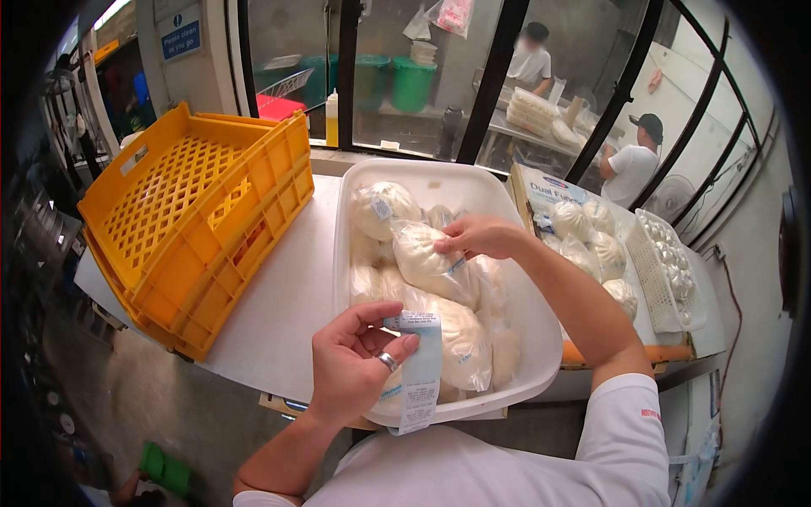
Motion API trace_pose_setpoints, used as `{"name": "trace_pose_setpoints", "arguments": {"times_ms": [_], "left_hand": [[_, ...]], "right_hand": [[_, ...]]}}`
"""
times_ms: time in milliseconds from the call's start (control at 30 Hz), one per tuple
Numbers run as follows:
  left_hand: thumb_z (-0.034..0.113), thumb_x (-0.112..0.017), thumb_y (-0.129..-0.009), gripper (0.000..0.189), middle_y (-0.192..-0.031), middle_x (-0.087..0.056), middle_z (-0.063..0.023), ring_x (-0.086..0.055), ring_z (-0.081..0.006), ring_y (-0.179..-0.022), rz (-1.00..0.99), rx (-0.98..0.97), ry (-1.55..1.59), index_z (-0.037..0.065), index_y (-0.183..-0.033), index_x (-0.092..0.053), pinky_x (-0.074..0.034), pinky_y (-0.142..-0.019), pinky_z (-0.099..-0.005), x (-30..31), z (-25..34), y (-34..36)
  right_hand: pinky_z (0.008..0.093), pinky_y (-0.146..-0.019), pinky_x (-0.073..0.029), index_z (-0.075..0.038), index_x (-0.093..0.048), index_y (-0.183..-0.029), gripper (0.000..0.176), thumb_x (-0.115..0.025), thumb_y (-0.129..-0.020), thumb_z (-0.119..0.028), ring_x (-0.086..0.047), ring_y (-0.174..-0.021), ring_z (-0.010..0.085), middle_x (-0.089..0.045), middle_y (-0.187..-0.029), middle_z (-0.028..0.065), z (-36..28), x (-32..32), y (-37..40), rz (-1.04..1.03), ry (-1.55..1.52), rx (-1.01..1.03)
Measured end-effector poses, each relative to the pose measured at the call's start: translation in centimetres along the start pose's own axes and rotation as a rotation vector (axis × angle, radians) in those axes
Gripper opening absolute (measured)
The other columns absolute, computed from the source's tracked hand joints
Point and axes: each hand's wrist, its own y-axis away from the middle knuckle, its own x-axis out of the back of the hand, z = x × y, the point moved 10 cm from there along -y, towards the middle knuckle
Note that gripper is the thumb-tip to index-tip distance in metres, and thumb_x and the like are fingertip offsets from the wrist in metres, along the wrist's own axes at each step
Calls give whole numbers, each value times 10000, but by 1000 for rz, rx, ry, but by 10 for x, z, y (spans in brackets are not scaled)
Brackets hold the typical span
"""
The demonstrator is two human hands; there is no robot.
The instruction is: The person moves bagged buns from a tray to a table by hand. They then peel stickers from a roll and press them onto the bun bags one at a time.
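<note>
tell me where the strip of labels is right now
In the head view, the label strip hangs from the left hand, at lower centre, over the near edge of the white tub.

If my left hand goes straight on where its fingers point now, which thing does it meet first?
Probably the bagged buns beyond the label strip, as the left hand points across the white tub; its height is unclear, so it may pass over.
</note>
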Motion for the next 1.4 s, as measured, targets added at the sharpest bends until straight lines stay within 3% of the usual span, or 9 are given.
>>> {"name": "trace_pose_setpoints", "arguments": {"times_ms": [200, 467, 700, 800, 1033, 1133, 1233, 1333, 1400], "left_hand": [[-75, -755, -853, 388, -1014, -716, -139, -715, -140, -909, 1, -19, -2, -102, -1210, -605, -604, -842, -269, 0, 0, -2], [-79, -750, -856, 365, -1011, -716, -135, -715, -139, -902, -2, -22, 13, -99, -1193, -613, -603, -834, -268, 0, 1, 0], [-105, -759, -828, 354, -1002, -726, -142, -718, -146, -887, 19, -35, 35, -81, -1157, -632, -604, -819, -271, 2, 2, -1], [-97, -754, -837, 354, -1004, -722, -142, -718, -149, -893, 7, -43, 25, -88, -1166, -624, -604, -817, -274, 2, 1, -1], [-88, -749, -847, 358, -1003, -719, -144, -719, -152, -894, 3, -29, 6, -96, -1180, -617, -602, -810, -276, 2, 1, 0], [-110, -771, -810, 359, -982, -727, -142, -719, -149, -860, 31, -48, 45, -81, -1144, -640, -600, -804, -269, 2, 3, 0], [-110, -769, -811, 363, -977, -726, -138, -716, -147, -851, 35, -54, 29, -83, -1148, -638, -596, -793, -265, 2, 4, 0], [-110, -763, -816, 362, -980, -723, -133, -712, -143, -853, 54, -29, -3, -82, -1153, -635, -591, -792, -264, 2, 2, 1], [-93, -752, -842, 354, -1004, -716, -135, -710, -144, -874, 39, -38, -39, -92, -1171, -622, -593, -804, -269, 1, 3, 1]], "right_hand": [[269, -696, -469, -67, -731, -1081, 510, -842, -813, -486, -580, -804, 89, -676, -929, 0, 6, -21, -2, -94, -192, -16], [344, -975, -509, 32, -568, -1284, 667, -861, -702, -109, -647, -1086, 206, -674, -1176, 115, -52, -52, 16, 2, -361, 165], [361, -861, -581, 39, -648, -1090, 481, -846, -656, -29, -706, -913, 228, -703, -1015, 139, -46, 13, 11, 173, -576, 324], [363, -870, -576, 55, -637, -1120, 382, -769, -767, -11, -706, -917, 210, -707, -1001, 107, -70, 59, 24, 190, -704, 466], [386, -973, -540, 32, -636, -1170, 294, -714, -918, -97, -670, -1067, 215, -694, -1079, 96, 15, 73, -38, 225, -720, 52], [389, -975, -537, 54, -598, -1255, 399, -724, -925, -131, -674, -1063, 264, -681, -1200, 143, 22, 94, -21, 438, -363, -174], [437, -1073, -470, 26, -502, -1416, 581, -684, -966, -292, -582, -1242, 373, -535, -1443, 223, -35, 89, 18, 699, 279, 2], [493, -1165, -358, -64, -339, -1557, 753, -615, -978, -459, -393, -1412, 461, -305, -1604, 255, -57, 50, -2, 648, 886, 145], [510, -1211, -270, -124, -229, -1603, 841, -551, -971, -574, -240, -1495, 453, -198, -1642, 252, -38, 40, -4, 579, 810, 59]]}}
